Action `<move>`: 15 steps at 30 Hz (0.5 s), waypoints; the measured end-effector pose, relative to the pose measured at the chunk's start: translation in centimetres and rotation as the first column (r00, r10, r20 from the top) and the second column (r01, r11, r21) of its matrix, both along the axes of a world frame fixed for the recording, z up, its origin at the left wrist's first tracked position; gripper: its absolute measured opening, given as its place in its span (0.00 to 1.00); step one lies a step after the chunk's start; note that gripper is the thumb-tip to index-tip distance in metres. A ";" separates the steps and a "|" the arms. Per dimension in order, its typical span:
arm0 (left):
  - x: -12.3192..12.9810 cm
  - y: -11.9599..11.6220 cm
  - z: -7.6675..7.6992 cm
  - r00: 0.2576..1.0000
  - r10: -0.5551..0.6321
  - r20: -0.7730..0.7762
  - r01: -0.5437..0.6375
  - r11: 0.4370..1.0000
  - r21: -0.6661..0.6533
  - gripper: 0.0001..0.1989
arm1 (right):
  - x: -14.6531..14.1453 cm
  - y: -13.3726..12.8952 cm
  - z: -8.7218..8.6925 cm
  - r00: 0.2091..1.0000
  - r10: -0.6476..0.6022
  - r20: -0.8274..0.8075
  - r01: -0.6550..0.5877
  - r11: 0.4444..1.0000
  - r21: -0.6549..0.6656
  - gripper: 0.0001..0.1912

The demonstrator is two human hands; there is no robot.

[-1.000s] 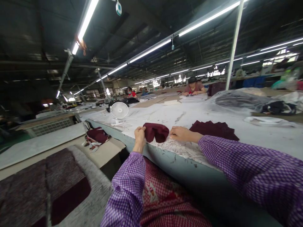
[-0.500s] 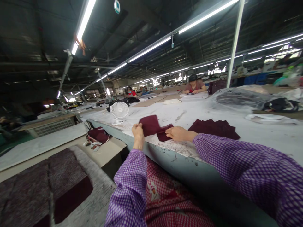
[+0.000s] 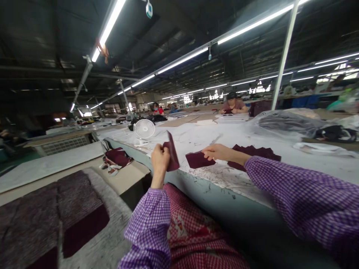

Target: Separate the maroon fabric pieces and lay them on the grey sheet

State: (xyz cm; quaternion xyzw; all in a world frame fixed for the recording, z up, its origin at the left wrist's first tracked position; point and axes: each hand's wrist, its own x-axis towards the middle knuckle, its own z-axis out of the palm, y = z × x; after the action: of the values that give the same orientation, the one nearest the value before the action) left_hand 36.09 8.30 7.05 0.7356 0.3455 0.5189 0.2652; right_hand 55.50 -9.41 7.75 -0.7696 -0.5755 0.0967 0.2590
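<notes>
While my left hand [image 3: 160,160] is pinching one maroon cloth [image 3: 173,155] over the near edge of the worktop [image 3: 179,130], the cloth is standing tilted, nearly edge-on to the camera. My right hand [image 3: 217,152] is pinching the right end of a second cloth [image 3: 198,160], and a gap is parting the two; I cannot tell whether this one is resting on the worktop or hanging just above it. My right wrist is blocking part of a fanned pile [image 3: 259,151] of the same maroon. Beyond my left hand, a small white fan [image 3: 144,129] is standing near the table's edge. Farther right, a clear plastic bag [image 3: 288,123] is sprawling over the top, with a black bundle [image 3: 335,132] lying beside it. Across from me, a co-worker [image 3: 238,105] is leaning on the far side. To my left, maroon scraps [image 3: 117,157] are lying on cardboard [image 3: 131,179], and thick stacks [image 3: 75,190] are filling the lower corner.
</notes>
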 end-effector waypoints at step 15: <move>0.9 -15.4 -1.3 0.857 -0.298 -0.420 0.455 0.820 0.348 0.06 | -2.2 -9.0 -0.2 0.625 -0.110 -0.773 -0.051 0.982 -0.181 0.34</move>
State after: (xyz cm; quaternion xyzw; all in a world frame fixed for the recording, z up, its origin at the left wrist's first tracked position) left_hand 37.03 -7.08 5.71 0.9095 0.1070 0.3807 0.1278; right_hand 53.32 -18.45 7.52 -0.6818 -0.3822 0.4690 0.4113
